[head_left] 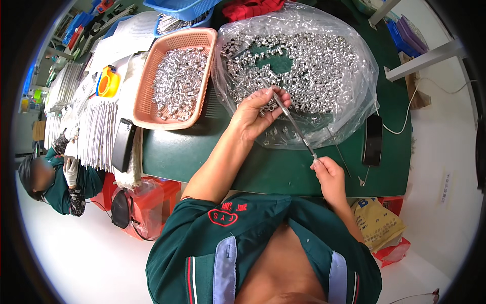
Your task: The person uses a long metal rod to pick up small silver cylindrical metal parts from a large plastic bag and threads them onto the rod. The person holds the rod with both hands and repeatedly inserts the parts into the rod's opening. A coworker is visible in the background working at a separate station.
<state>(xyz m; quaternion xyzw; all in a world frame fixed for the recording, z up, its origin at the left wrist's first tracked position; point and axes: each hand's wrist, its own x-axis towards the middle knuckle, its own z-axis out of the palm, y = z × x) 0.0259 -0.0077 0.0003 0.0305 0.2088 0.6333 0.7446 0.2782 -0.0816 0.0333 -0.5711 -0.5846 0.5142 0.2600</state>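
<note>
My left hand (258,112) is closed round the upper part of a slender metal rod (299,130), over the near left edge of a clear plastic bag. My right hand (330,178) pinches the rod's lower end above the green table. The rod slants down from left to right between the two hands. Just beyond my left hand, a mass of small silvery metal sleeves (324,66) lies spread in the open plastic bag (362,96). To its left, a salmon-coloured plastic basket (140,101) holds more of these sleeves (182,76).
A phone (373,139) lies at the table's right, beside a thin wire (340,152). Bundled pale rods (96,131), a black case (124,145) and a yellow tape dispenser (108,82) are on the left. Blue baskets (185,9) stand at the back. A gloved person (66,175) works at far left.
</note>
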